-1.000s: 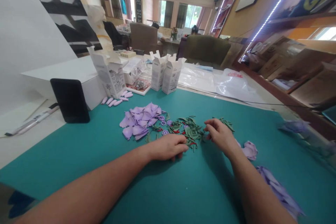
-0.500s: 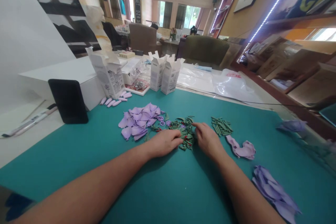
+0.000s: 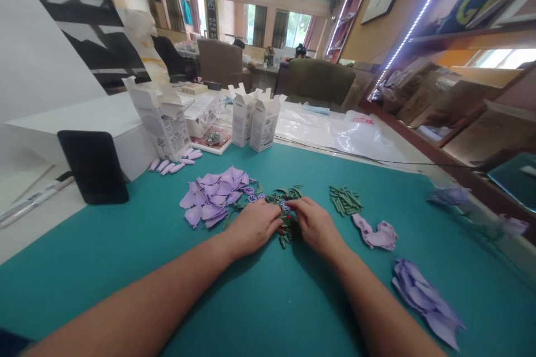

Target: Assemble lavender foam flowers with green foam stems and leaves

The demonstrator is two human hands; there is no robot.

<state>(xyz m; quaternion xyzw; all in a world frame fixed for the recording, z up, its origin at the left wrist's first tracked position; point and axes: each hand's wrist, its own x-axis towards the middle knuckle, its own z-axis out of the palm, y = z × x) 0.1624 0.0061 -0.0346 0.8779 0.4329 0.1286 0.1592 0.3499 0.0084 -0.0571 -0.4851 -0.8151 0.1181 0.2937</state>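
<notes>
A heap of small green plastic parts (image 3: pixel 286 239), with bits of red among them, lies on the teal mat. My left hand (image 3: pixel 255 226) rests at the heap's left side, fingers curled together over the parts. From the right, my right hand (image 3: pixel 316 223) reaches in, its index finger and thumb bent toward the same parts. Whatever either hand's fingertips hold is hidden. Small purple spoked rings (image 3: pixel 251 195) lie beside the heap, close to my left hand. Farther left is a pile of lilac plastic petals (image 3: pixel 215 192).
Green sticks (image 3: pixel 344 201), a pale pink curved piece (image 3: pixel 377 234) and stacked purple petals (image 3: pixel 422 301) lie on the right. At the back stand opened white boxes (image 3: pixel 264 122). A black phone (image 3: pixel 92 167) leans at left near pink tubes (image 3: pixel 176 164). Purple flowers (image 3: pixel 450 195) lie far right.
My right hand has moved in over the green parts, closer to my left hand, and its index finger is bent down more. The whole view has shifted slightly.
</notes>
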